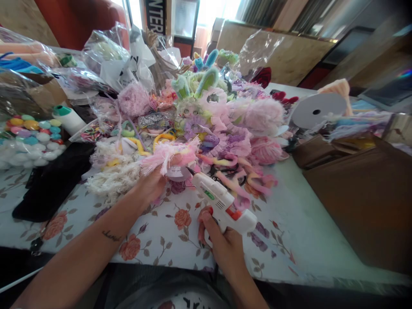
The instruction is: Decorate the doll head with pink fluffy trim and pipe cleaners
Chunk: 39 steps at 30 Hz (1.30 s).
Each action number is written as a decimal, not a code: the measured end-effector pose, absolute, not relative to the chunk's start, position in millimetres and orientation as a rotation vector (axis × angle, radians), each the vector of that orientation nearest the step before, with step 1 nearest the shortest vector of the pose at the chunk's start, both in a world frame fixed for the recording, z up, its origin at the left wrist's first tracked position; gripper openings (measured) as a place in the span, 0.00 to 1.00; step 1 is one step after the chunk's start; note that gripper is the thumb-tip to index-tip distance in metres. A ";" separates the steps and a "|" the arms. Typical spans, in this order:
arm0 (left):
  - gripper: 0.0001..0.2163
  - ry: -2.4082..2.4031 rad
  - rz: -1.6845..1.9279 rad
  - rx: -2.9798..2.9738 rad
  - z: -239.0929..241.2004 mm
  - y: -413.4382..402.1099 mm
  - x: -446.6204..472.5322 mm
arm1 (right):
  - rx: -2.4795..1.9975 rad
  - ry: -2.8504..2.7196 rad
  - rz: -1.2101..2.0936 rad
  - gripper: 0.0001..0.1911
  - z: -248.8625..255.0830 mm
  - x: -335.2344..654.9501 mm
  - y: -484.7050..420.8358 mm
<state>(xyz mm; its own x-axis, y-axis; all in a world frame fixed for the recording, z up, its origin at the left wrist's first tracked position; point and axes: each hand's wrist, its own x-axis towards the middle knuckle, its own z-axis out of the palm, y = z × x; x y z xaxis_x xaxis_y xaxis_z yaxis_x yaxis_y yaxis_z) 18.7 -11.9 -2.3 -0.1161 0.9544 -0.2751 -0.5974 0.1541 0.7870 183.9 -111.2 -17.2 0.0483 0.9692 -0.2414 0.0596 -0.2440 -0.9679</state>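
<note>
My right hand (pixel 222 242) grips the handle of a white hot glue gun (pixel 219 195). Its dark nozzle tip points up and left, close to a pale, round, translucent piece (pixel 178 173). Pink fringed trim (pixel 175 152) lies on top of my left hand (pixel 156 182), which holds it together with the round piece from beneath. The trim and the piece hide most of the left fingers. Behind the gun, dark-handled scissors (pixel 222 171) lie partly under pink and yellow fuzzy strips (pixel 236 191).
A doll with green bunny ears (pixel 189 112) sits among yarn and ruffles. Cream yarn (pixel 112 180) and a black flat item (pixel 54 184) lie left. A bag of colourful pom-poms (pixel 35 141) stands far left. On the right are a white spool (pixel 317 110) and a brown cardboard box (pixel 360 193).
</note>
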 end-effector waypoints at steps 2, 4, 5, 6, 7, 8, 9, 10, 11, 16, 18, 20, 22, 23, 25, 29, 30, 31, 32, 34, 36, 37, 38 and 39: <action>0.13 0.967 1.405 0.491 -2.2 -12.0 18.7 | -1.454 -1.116 1.341 0.19 -18.9 184.9 -111.4; 0.13 0.966 1.391 0.500 -2.5 -11.9 18.4 | -1.453 -1.159 1.360 0.19 -21.0 186.0 -111.7; 0.13 0.966 1.385 0.505 -2.8 -11.7 18.1 | -1.447 -1.177 1.367 0.19 -21.7 186.5 -111.8; 0.14 0.966 1.384 0.507 -3.2 -11.6 17.8 | -1.439 -1.185 1.371 0.18 -22.2 186.7 -111.9; 0.14 0.966 1.388 0.507 -3.7 -11.5 17.5 | -1.433 -1.185 1.370 0.18 -22.3 186.7 -111.9; 0.14 0.962 1.392 0.508 -4.1 -11.4 17.3 | -1.434 -1.179 1.362 0.18 -22.0 186.4 -111.9; 0.14 0.958 1.393 0.509 -4.5 -11.4 17.0 | -1.442 -1.167 1.353 0.17 -21.5 186.0 -111.8; 0.13 0.954 1.391 0.507 -4.7 -11.4 16.9 | -1.444 -1.156 1.343 0.18 -20.8 185.4 -111.6; 0.13 0.955 1.390 0.504 -4.9 -11.4 16.7 | -1.443 -1.145 1.331 0.18 -20.2 184.8 -111.3; 0.12 0.952 1.405 0.496 -4.3 -11.7 16.8 | -1.408 -1.098 1.317 0.18 -19.6 183.5 -110.3; 0.12 0.947 1.405 0.499 -4.0 -11.8 17.0 | -1.413 -1.105 1.316 0.19 -20.8 183.9 -110.5; 0.12 0.955 1.405 0.496 -3.7 -11.9 17.2 | -1.439 -1.115 1.315 0.20 -22.2 184.4 -110.8; 0.13 0.964 1.407 0.496 -3.6 -12.0 17.2 | -1.449 -1.109 1.321 0.20 -23.0 184.5 -111.0; 0.13 0.964 1.403 0.502 -3.7 -12.1 17.1 | -1.443 -1.100 1.323 0.19 -23.1 184.4 -110.9; 0.13 0.952 1.393 0.524 -4.0 -12.2 16.9 | -1.428 -1.087 1.320 0.19 -22.8 183.9 -110.6; 0.12 0.938 1.386 0.551 -4.1 -12.4 16.7 | -1.429 -1.096 1.304 0.18 -20.4 183.0 -110.2; 0.12 0.941 1.391 0.549 -3.9 -12.4 16.8 | -1.435 -1.096 1.302 0.18 -19.9 182.9 -110.3; 0.12 0.944 1.397 0.543 -3.7 -12.5 17.0 | -1.446 -1.092 1.303 0.18 -19.4 182.9 -110.3; 0.12 0.945 1.403 0.536 -3.5 -12.6 17.2 | -1.457 -1.088 1.308 0.19 -19.2 182.9 -110.4; 0.12 0.943 1.410 0.519 -3.3 -12.7 17.6 | -1.458 -1.083 1.315 0.19 -18.9 183.0 -110.6; 0.12 0.927 1.412 0.512 -3.3 -12.8 17.7 | -1.446 -1.094 1.312 0.19 -18.9 183.0 -110.6; 0.12 0.920 1.410 0.510 -3.4 -12.8 17.7 | -1.443 -1.102 1.305 0.19 -19.0 183.0 -110.5; 0.12 0.916 1.403 0.507 -3.4 -12.7 17.7 | -1.445 -1.108 1.298 0.19 -19.1 183.1 -110.4; 0.12 0.915 1.394 0.505 -3.2 -12.6 17.8 | -1.452 -1.111 1.295 0.19 -19.2 183.2 -110.3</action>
<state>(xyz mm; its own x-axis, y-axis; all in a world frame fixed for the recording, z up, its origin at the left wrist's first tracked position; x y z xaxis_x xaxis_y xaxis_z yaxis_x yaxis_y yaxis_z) 17.8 -12.6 -3.2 -0.0726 0.9665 -0.2464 -0.6101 0.1524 0.7775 183.2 -110.3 -19.2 0.0600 0.9739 -0.2188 0.0675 -0.2226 -0.9726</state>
